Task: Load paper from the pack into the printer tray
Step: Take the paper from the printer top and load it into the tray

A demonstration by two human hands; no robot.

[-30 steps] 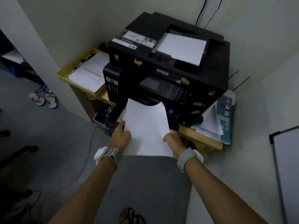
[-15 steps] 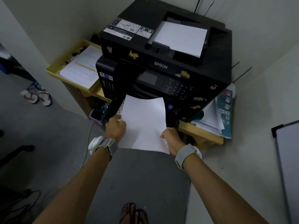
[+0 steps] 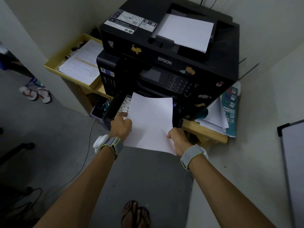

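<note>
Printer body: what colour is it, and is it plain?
Black, with small cartoon animal stickers on the printer; the head view shows it.

Paper (image 3: 150,122) between both hands (image 3: 121,126) at printer (image 3: 169,63) tray (image 3: 113,107)

A small office corner: Epson printer (image 3: 169,51), paperwork tray (image 3: 77,63), whiteboard (image 3: 294,153)
</note>
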